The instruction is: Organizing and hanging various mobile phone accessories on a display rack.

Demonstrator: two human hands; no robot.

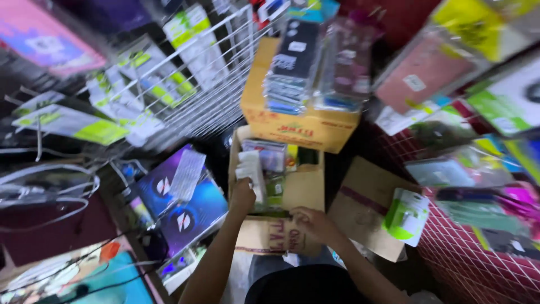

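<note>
The person's left hand (pixel 243 198) is reaching into an open cardboard box (pixel 304 188) in front of them, its grip closed around a white packaged item (pixel 251 170) standing at the box's left side, while the right hand (pixel 313 223) rests on the box's near edge, fingers curled over the flap, holding nothing else as far as can be seen. This looks like the sorting or pulling stage, with one packet gripped but not yet clear of the box; the next move would call for a straight lift so the neighbouring packets are not dragged along. The picture is smeared by motion, so the count is rough: two hands, one open box with perhaps four or five packets inside, a second yellow-brown carton (pixel 298 126) just behind it bearing two stacks of packaged goods, one white-and-green item (pixel 406 217) on a cardboard flap to the right, and a white wire rack (pixel 185 84) with several hanging packets to the left.
</note>
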